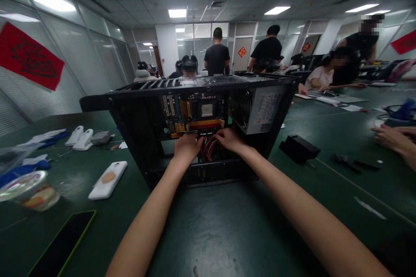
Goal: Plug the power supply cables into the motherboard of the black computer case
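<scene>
A black computer case (130, 138) stands on the table with its open side toward me. Inside it are a motherboard (182, 110) and, at the upper right, a power supply (264, 110). My left hand (188, 146) reaches into the lower part of the case, fingers curled at the left of a bundle of coloured cables (208, 149). From the other side, my right hand (230, 139) pinches the upper right of the same bundle, just below the motherboard's memory slots (208, 124). The ends of the cables are hidden among the fingers and the case frame.
To the left lie a white phone (108, 180), a dark phone with green edges (63, 242) and a plastic cup (30, 190). On the right are a black box-shaped part (299, 149), small black pieces (347, 163) and another person's hands (396, 138). Several people are farther back.
</scene>
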`<state>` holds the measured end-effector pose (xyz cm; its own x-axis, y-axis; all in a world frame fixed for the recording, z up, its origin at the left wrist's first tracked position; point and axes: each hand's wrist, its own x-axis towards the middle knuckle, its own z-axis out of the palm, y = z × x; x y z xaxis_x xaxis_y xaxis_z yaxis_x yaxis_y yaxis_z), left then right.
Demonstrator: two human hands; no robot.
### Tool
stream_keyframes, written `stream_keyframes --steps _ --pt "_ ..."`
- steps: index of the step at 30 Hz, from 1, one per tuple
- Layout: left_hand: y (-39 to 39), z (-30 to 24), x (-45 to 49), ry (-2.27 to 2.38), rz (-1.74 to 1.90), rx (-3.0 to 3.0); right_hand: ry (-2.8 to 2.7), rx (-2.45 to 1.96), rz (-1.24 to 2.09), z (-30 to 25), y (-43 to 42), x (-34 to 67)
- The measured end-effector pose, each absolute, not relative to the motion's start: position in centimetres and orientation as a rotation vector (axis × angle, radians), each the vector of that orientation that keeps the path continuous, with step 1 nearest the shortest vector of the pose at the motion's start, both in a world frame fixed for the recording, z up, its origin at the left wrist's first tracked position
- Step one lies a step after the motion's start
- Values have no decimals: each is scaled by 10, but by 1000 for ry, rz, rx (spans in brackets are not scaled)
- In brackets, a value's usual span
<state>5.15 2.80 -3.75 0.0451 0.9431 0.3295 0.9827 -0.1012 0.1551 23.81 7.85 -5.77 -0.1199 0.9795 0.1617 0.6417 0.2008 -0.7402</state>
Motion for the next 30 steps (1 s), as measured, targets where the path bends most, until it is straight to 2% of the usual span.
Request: stream_keyframes --steps 7,15,18,26,30 --pt "31 -39 51 -2013 -532 -2235 -2204 -1619 176 -56 80 237" --pt "31 -42 51 -1975 -564 -2313 -2369 -1057 436 -56 49 240" --pt "30 -40 51 -2021 -582 -2272 -2454 -990 417 -54 47 237" --pt "-13 -41 48 -1797 -508 -2310 -2527 -1138 -55 -51 17 261" --pt "-38 -69 39 -1353 -746 -2404 -2566 -1181 -461 -80 -12 298"
